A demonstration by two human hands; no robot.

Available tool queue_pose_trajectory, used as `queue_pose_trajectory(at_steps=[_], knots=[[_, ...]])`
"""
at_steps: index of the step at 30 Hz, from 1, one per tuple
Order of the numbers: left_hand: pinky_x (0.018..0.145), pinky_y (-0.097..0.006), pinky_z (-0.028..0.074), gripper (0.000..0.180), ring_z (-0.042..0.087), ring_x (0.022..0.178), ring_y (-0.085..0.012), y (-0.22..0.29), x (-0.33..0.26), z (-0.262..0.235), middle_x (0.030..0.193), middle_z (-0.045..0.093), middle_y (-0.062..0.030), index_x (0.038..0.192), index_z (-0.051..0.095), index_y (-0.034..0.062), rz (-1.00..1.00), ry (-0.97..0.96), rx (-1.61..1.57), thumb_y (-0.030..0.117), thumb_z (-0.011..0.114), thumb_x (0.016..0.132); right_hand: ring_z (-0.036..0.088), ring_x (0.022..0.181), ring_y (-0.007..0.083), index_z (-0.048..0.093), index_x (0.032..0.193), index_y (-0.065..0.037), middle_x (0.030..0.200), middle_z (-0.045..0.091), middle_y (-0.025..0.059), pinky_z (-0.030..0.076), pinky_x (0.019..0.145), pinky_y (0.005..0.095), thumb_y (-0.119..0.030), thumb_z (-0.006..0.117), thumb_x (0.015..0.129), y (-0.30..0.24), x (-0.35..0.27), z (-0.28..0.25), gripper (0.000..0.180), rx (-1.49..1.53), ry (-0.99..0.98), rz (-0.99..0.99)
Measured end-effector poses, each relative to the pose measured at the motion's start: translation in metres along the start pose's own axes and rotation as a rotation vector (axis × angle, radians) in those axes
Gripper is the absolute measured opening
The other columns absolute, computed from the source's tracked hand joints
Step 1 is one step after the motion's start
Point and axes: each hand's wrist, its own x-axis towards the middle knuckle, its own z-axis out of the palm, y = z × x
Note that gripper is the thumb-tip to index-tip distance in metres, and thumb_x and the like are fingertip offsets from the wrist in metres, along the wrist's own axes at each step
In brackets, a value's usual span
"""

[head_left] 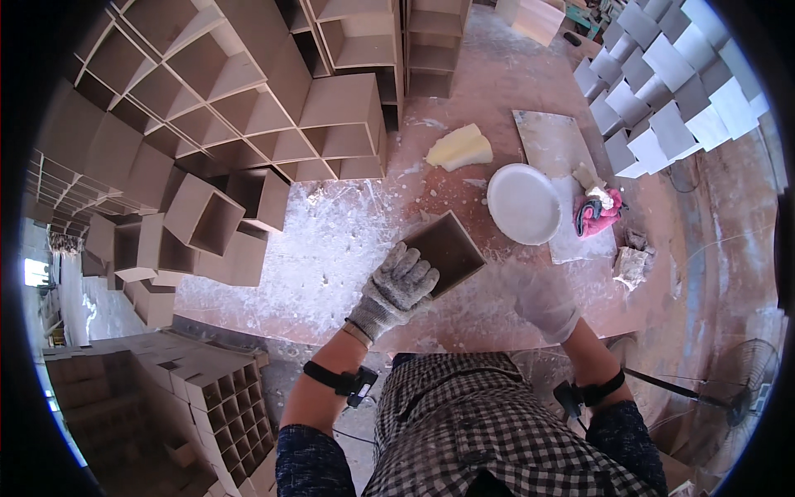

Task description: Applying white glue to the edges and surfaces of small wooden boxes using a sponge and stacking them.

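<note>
My left hand [394,287], in a grey knitted glove, has its fingers curled over the near left wall of a small brown open-topped box [447,248]. The box stands slightly turned on the work table, its hollow inside facing up. To the right of the box, my right hand [545,303] wears a thin whitish glove and is apart from it. Motion smears the fingers of that hand, so their pose does not show. Beyond the right hand lies a round white dish [523,204], and past the box is a pale yellow sheet or sponge [460,147].
Brown compartment shelving [248,108] and loose open boxes [203,217] fill the left. On the right lie a flat board [553,141], a pink-and-black cloth [598,214] and a crumpled rag [633,261]. Stacked white boxes [662,91] stand beyond; a fan [745,398] is at lower right.
</note>
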Motion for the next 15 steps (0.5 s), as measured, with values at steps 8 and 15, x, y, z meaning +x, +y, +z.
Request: queue_pose_trajectory(at_steps=[8,15], knots=[[0.106,-0.047,0.031,0.042,0.047,0.118,-0.0288,-0.044,0.028,-0.013,0.105,0.059,-0.0047,0.103,0.061,0.0133,0.258,-0.079,0.098,0.036,0.067,0.068,0.064,0.085,0.0242,0.057,0.112,-0.009,0.104,0.063,0.0113,0.051,0.072,0.0348,-0.01,0.045,0.088,0.002,0.092,0.013,0.027,0.273,0.373,-0.06],[0.101,-0.051,0.037,0.027,0.053,0.11,-0.0324,-0.037,0.02,-0.003,0.09,0.059,-0.0085,0.085,0.06,0.0095,0.299,0.145,0.119,0.02,0.064,0.061,0.063,0.074,0.0247,0.053,0.118,-0.014,0.106,0.06,0.004,0.05,0.063,0.0377,-0.01,0.052,0.078,-0.008,-0.015,0.12,0.04,0.55,0.325,0.147]])
